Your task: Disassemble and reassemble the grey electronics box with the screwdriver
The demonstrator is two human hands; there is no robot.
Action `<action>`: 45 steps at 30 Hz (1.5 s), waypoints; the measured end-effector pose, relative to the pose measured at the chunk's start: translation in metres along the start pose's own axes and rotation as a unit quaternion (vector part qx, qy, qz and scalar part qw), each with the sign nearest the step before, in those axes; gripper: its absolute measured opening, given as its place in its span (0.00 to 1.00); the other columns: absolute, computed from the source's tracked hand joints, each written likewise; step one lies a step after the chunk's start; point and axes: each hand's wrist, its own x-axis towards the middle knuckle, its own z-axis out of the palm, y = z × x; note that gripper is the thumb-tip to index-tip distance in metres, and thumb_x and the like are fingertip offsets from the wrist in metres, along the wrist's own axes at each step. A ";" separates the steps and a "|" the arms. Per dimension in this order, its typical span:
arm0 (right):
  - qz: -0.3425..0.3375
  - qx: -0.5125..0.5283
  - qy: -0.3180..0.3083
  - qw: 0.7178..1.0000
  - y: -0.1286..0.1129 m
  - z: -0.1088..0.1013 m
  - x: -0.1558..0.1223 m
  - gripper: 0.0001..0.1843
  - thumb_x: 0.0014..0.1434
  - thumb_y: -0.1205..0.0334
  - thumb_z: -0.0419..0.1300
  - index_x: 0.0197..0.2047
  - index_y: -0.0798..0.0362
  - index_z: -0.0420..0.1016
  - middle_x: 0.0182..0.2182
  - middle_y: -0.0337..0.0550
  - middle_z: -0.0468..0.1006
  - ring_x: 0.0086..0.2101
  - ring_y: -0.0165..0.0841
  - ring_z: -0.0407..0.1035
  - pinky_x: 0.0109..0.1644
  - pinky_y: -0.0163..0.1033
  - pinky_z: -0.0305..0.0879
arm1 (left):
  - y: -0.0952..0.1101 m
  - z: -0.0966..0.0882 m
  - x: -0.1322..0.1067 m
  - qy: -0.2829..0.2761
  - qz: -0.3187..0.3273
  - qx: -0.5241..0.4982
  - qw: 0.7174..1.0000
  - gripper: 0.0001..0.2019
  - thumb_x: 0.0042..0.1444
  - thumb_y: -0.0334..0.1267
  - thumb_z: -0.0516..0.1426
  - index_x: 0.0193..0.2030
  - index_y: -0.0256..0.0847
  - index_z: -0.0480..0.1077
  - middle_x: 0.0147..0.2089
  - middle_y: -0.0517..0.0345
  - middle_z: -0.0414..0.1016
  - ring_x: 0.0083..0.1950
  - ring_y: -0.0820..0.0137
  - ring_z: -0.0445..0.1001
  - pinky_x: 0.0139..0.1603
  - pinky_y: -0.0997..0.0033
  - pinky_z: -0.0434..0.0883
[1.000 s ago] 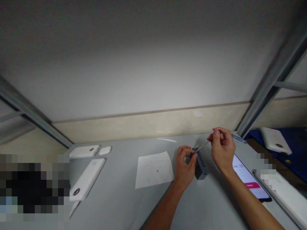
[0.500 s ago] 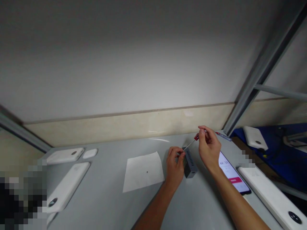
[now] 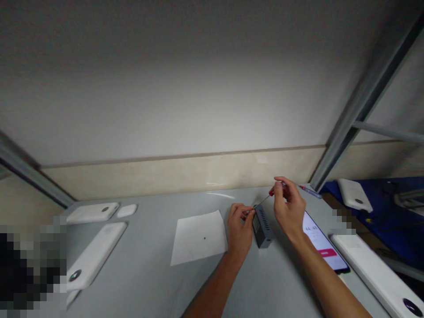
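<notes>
My right hand (image 3: 289, 207) grips a screwdriver (image 3: 263, 200) by its red handle, the thin shaft slanting down to the left. The shaft's tip ends at the far end of a small dark grey box (image 3: 264, 229) with slots along one side. There my left hand (image 3: 240, 227) has thumb and fingers pinched together close to the tip and against the box. What lies between those fingertips is too small to make out. A white paper sheet (image 3: 195, 243) with one tiny dark speck (image 3: 204, 238) lies left of my left hand.
Beyond my right hand lies a second screwdriver-like tool (image 3: 310, 191) with a clear handle. A lit phone (image 3: 326, 245) and a long white device (image 3: 374, 274) are at the right. White devices (image 3: 96, 256) and a small white case (image 3: 127, 210) sit left. The wall (image 3: 185, 176) borders the table's back.
The view has shifted slightly. Both hands hold nearly the same pose, with the screwdriver tip still at the box; my left hand has eased a little leftward, showing more of the box's face.
</notes>
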 end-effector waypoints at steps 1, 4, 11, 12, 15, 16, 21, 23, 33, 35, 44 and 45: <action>-0.013 -0.012 -0.005 1.000 0.000 0.000 -0.001 0.15 0.69 0.53 0.58 0.51 0.52 0.77 0.29 0.40 0.78 0.30 0.34 0.74 0.39 0.40 0.69 | 0.000 0.000 0.000 0.000 0.004 0.009 1.000 0.06 0.61 0.30 0.60 0.38 0.43 0.79 0.38 0.58 0.73 0.39 0.69 0.74 0.38 0.72 0.71; -0.052 -0.022 -0.019 0.998 -0.001 -0.001 -0.004 0.12 0.70 0.55 0.57 0.51 0.52 0.76 0.29 0.39 0.78 0.30 0.34 0.75 0.39 0.40 0.69 | 0.001 -0.001 -0.001 0.001 0.023 0.035 0.999 0.06 0.60 0.29 0.60 0.37 0.43 0.79 0.37 0.58 0.74 0.38 0.69 0.74 0.38 0.72 0.71; -0.146 0.020 -0.125 0.981 -0.004 -0.004 -0.010 0.09 0.71 0.62 0.55 0.52 0.48 0.73 0.33 0.38 0.78 0.32 0.32 0.74 0.39 0.37 0.71 | 0.003 -0.002 -0.002 0.021 0.042 0.068 0.997 0.07 0.57 0.26 0.60 0.33 0.42 0.77 0.34 0.59 0.74 0.37 0.69 0.74 0.37 0.73 0.71; -0.140 0.032 -0.138 0.980 -0.005 -0.004 -0.010 0.10 0.71 0.62 0.54 0.53 0.47 0.73 0.34 0.38 0.78 0.33 0.32 0.74 0.39 0.38 0.71 | 0.003 -0.002 -0.001 0.027 0.044 0.066 0.997 0.07 0.57 0.26 0.60 0.33 0.42 0.77 0.34 0.59 0.74 0.37 0.69 0.74 0.37 0.73 0.70; -0.104 0.067 -0.163 0.979 -0.007 -0.003 -0.010 0.13 0.71 0.62 0.54 0.57 0.47 0.69 0.37 0.40 0.79 0.35 0.33 0.74 0.42 0.40 0.72 | 0.003 -0.001 -0.001 0.040 0.048 0.052 0.997 0.06 0.58 0.27 0.59 0.34 0.42 0.77 0.34 0.59 0.74 0.36 0.70 0.74 0.37 0.73 0.71; -0.096 0.076 -0.170 0.978 -0.008 -0.003 -0.010 0.15 0.71 0.62 0.55 0.59 0.47 0.68 0.39 0.41 0.79 0.37 0.34 0.75 0.43 0.41 0.72 | 0.003 -0.001 -0.001 0.040 0.048 0.047 0.997 0.06 0.58 0.28 0.59 0.35 0.42 0.77 0.34 0.59 0.74 0.36 0.70 0.74 0.36 0.73 0.71; -0.090 0.095 -0.214 0.968 -0.011 0.000 -0.012 0.20 0.70 0.64 0.55 0.63 0.45 0.63 0.41 0.41 0.80 0.39 0.34 0.75 0.46 0.43 0.72 | 0.004 -0.004 0.000 0.047 0.050 0.052 0.996 0.05 0.58 0.30 0.59 0.35 0.42 0.76 0.36 0.57 0.76 0.39 0.67 0.74 0.38 0.70 0.71; -0.091 0.094 -0.220 0.967 -0.012 0.001 -0.013 0.20 0.70 0.64 0.55 0.63 0.45 0.62 0.40 0.41 0.80 0.38 0.34 0.74 0.46 0.43 0.72 | 0.004 -0.005 0.001 0.056 0.061 0.069 0.994 0.05 0.58 0.31 0.60 0.35 0.42 0.77 0.35 0.56 0.77 0.39 0.66 0.73 0.39 0.67 0.70; -0.118 0.116 -0.164 0.973 -0.010 0.004 -0.018 0.18 0.69 0.65 0.56 0.61 0.45 0.64 0.38 0.40 0.79 0.37 0.33 0.75 0.45 0.44 0.74 | 0.010 -0.009 0.001 0.017 0.096 0.099 0.990 0.05 0.62 0.36 0.60 0.42 0.44 0.79 0.41 0.53 0.80 0.47 0.61 0.73 0.51 0.58 0.71; -0.112 0.124 -0.153 0.974 -0.011 0.003 -0.018 0.18 0.69 0.65 0.56 0.60 0.46 0.64 0.37 0.40 0.79 0.36 0.34 0.75 0.44 0.44 0.74 | 0.011 -0.010 -0.001 0.002 0.070 0.081 0.994 0.11 0.63 0.38 0.60 0.51 0.45 0.78 0.48 0.51 0.79 0.52 0.60 0.74 0.55 0.56 0.71; -0.060 0.141 -0.021 0.988 -0.013 -0.005 -0.002 0.18 0.68 0.59 0.59 0.59 0.47 0.63 0.34 0.40 0.77 0.35 0.36 0.74 0.40 0.44 0.71 | 0.006 -0.013 -0.013 -0.194 -0.074 -0.091 0.974 0.41 0.59 0.52 0.64 0.75 0.46 0.55 0.75 0.43 0.59 0.72 0.52 0.64 0.72 0.46 0.62; -0.056 0.142 -0.015 0.988 -0.012 -0.005 -0.001 0.18 0.68 0.58 0.59 0.59 0.47 0.63 0.34 0.40 0.77 0.34 0.36 0.74 0.40 0.44 0.71 | 0.008 -0.015 -0.013 -0.219 -0.072 -0.090 0.969 0.43 0.57 0.52 0.67 0.75 0.46 0.55 0.75 0.42 0.59 0.73 0.51 0.63 0.74 0.44 0.60</action>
